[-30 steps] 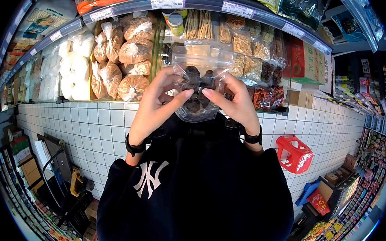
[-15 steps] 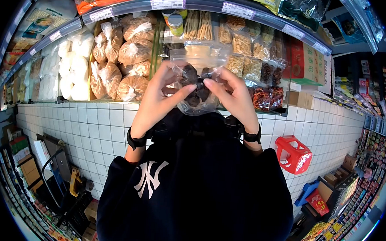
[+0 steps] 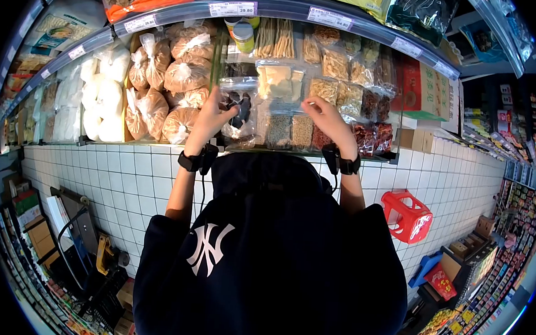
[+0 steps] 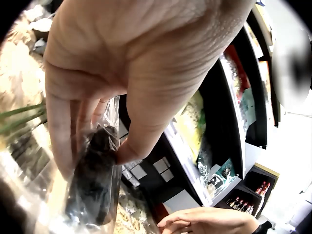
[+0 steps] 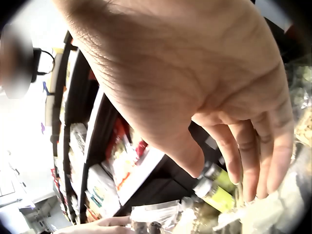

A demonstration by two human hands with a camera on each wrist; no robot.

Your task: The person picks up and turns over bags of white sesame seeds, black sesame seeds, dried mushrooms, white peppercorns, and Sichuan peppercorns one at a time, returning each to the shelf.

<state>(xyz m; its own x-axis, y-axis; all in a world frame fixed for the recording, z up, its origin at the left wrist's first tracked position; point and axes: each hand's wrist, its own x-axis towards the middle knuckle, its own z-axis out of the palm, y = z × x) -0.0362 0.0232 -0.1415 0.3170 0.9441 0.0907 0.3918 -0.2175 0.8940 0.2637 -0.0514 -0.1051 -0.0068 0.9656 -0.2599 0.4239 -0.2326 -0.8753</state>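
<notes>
My left hand [image 3: 207, 124] pinches a clear zip bag of dark dried pieces [image 3: 242, 109] at the left part of the display case. In the left wrist view the thumb and fingers grip the sides of this bag [image 4: 95, 180], its dark contents pressed against the film. My right hand [image 3: 332, 123] holds nothing and hovers over the case, fingers loosely bent. A bag of pale flat sheets [image 3: 279, 82] and bags of small grains [image 3: 279, 131] lie between the hands. In the right wrist view, jars with yellow-green labels [image 5: 215, 196] show beyond the fingertips.
Tied bags of brown goods [image 3: 186, 75] fill the section left of my left hand. A shelf edge with price tags [image 3: 233, 9] runs along the back. Dried goods in bags [image 3: 334, 64] lie at the right. A red stool [image 3: 406, 216] stands on the tiled floor.
Both hands held the bag up in the middle. The left hand has since carried it left and down to the case, while the right hand has let go and moved away to the right.
</notes>
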